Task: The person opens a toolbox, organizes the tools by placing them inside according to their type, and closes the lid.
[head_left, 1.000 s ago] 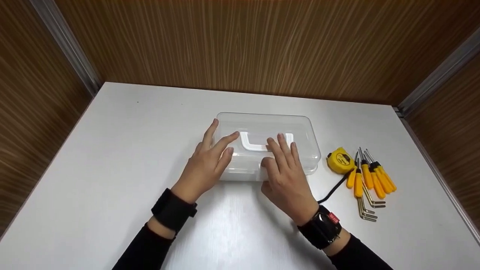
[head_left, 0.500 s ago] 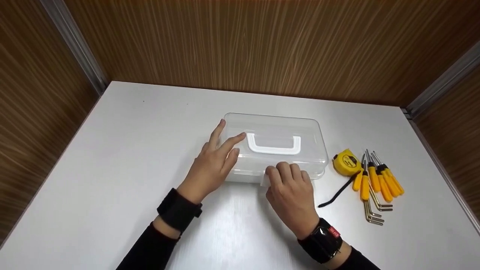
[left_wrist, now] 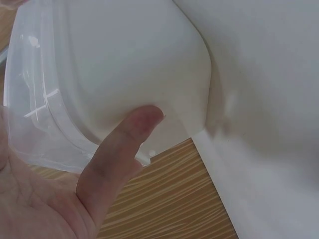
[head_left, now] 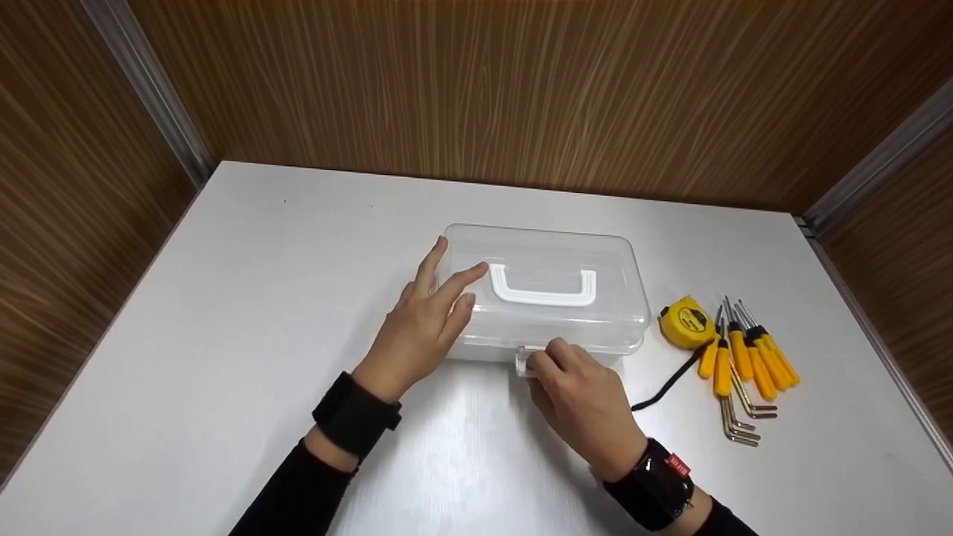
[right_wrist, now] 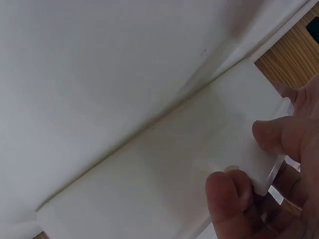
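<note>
- The step in hand looks like unlatching the clear plastic box (head_left: 543, 294), which sits shut near the middle of the white surface (head_left: 223, 335), its white handle (head_left: 542, 286) lying flat on the lid.
- The left hand (head_left: 424, 324) rests on the box's left end with fingers straight and spread, holding nothing; it seems to steady the box.
- The right hand (head_left: 577, 391) has its fingers curled round the clear latch (head_left: 525, 361) at the box's front edge, pinching it between thumb and fingertips.
- The next move likely calls for swinging the latch free while the left hand keeps the light box from sliding.
- A yellow tape measure (head_left: 686, 321), yellow-handled screwdrivers (head_left: 752, 353) and hex keys (head_left: 741, 417) lie just right of the box, apart from both hands.
</note>
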